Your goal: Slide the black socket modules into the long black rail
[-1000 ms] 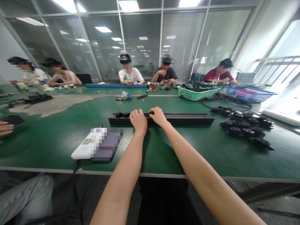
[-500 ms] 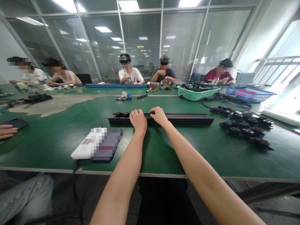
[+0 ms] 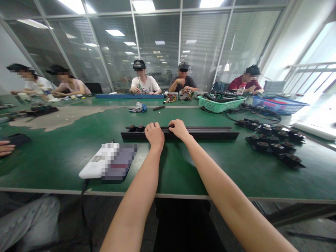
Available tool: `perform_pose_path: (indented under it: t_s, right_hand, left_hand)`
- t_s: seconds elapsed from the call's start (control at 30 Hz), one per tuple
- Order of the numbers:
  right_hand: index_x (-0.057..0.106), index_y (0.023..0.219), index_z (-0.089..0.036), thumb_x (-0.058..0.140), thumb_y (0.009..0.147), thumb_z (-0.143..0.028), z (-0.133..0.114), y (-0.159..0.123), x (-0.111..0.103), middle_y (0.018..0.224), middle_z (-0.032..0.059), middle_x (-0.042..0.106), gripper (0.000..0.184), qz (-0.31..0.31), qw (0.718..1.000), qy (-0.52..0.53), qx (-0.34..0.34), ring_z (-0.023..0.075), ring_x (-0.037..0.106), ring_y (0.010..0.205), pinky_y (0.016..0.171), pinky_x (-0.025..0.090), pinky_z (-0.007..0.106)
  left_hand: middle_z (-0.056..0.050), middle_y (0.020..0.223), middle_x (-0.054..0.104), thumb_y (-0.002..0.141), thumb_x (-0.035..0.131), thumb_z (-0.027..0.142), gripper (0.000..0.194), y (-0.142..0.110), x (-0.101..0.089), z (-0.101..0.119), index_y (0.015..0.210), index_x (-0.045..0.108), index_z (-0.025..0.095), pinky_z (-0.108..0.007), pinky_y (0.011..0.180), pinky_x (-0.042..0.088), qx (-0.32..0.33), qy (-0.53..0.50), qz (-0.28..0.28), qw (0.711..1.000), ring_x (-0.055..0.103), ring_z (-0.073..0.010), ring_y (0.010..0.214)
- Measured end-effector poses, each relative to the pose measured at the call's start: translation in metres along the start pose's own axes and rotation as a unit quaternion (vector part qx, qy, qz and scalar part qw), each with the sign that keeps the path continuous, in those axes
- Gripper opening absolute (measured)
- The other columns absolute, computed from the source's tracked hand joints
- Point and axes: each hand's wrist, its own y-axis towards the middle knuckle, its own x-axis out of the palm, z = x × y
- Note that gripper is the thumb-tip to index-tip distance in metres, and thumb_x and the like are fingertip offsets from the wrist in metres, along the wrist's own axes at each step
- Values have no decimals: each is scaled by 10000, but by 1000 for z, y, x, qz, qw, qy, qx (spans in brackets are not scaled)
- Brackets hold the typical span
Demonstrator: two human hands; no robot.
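The left hand [image 3: 154,135] and the right hand [image 3: 179,129] both lay on a long black rail [image 3: 181,135], and their fingers were curled over it, not spread. The fingers of the left hand [image 3: 153,126] covered the top of the rail, and the right fingertips [image 3: 172,126] came down on its far side, but I cannot tell if they pressed together or pinched something. The rail lay flat and across the person, near the middle of a green work table [image 3: 52,168]. Just left of the left hand, small dark round parts [image 3: 136,128] sat on the rail. More dark parts [image 3: 273,143] lay in a group on the table to the right, well apart from the rail. Between the rail and the near table edge [image 3: 168,196] there was a stretch of green surface, and a white flat object [image 3: 94,164] lay near the left hand, partly covered by pixel blur. Farther away stood a green basket [image 3: 220,104] and a blue basket [image 3: 278,105], with co-workers [image 3: 144,82] seated behind a glass partition [image 3: 157,45]. A hand of another person [image 3: 5,148] was cut off at the left border.
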Motion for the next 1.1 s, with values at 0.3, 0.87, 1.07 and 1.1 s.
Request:
perform_pose_path:
  t_s: [0.3, 0.87, 1.07, 1.1]
  right_hand:
    - [833, 1021, -191, 782, 877, -120, 0, 7, -9, 1113, 79, 795, 169, -43, 999, -10, 9, 214, 706, 1071, 1010, 525, 313]
    - [761, 1173, -158, 606, 1033, -130, 8, -13, -1, 1181, 117, 686, 211, -33, 996, -15, -76, 224, 607, 1159, 1097, 438, 339]
    - [775, 1148, -177, 617, 1021, -133, 7, -12, -2, 1166, 108, 689, 207, -31, 998, -4, -63, 225, 613, 1155, 1090, 448, 345]
    - [779, 1142, -180, 624, 1015, -133, 6, -12, -3, 1163, 107, 693, 205, -28, 998, 0, -57, 225, 618, 1153, 1089, 450, 346]
  left_hand:
    - [-192, 1280, 683, 1042, 348, 120, 395, 0, 2, 0, 1265, 675, 134, -443, 1106, 426, 0, 4, 5, 1000, 578, -347, 1273]
    - [-210, 1250, 674, 1034, 417, 188, 326, 0, 4, -1, 1223, 675, 126, -477, 1086, 443, 15, 11, 16, 1000, 587, -357, 1240]
    - [-200, 1256, 677, 1036, 423, 191, 313, -1, 3, 0, 1220, 670, 131, -464, 1100, 437, 13, 18, 14, 1000, 584, -353, 1256]
    - [-198, 1258, 677, 1037, 424, 193, 311, -1, 3, 0, 1218, 670, 136, -465, 1101, 437, 12, 18, 13, 1000, 584, -352, 1258]
